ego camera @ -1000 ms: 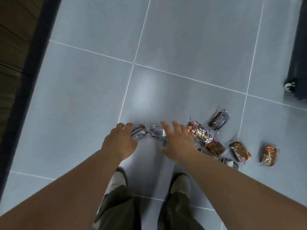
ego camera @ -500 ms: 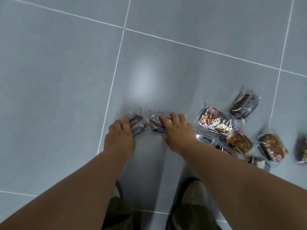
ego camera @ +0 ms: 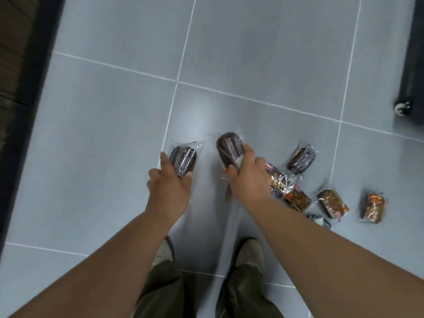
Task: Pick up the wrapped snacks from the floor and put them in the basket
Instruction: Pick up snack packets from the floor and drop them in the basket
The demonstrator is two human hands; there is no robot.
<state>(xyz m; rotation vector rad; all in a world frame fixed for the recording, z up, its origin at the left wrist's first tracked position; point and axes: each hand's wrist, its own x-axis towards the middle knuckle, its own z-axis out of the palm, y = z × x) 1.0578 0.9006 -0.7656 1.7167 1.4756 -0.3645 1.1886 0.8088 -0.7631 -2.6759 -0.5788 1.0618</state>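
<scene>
Standing nearest: two shoes [ego camera: 251, 251] under olive trouser legs, planted on the grey tiled floor [ego camera: 103, 134]
Left hand [ego camera: 169, 191]: curled round a dark wrapped snack [ego camera: 184, 158], thumb on one side, fingers on the other, probably just clear of the tiles
Right hand [ego camera: 249, 182]: clasped round a second dark snack [ego camera: 229, 149], label up, loose film end trailing under the palm
Left to collect: cluster of snacks [ego camera: 296, 198] just right of the right hand, one dark pack [ego camera: 300, 158] beyond it, one brown pack [ego camera: 372, 207] well apart to the right
Farther off: black wheeled base [ego camera: 402, 109] at the right edge
Basket: not in view
Risk: slick film sliding out of a one-handed hold during the carry; treading on the cluster near the right shoe while turning to find the basket; snagging the trailing film end
</scene>
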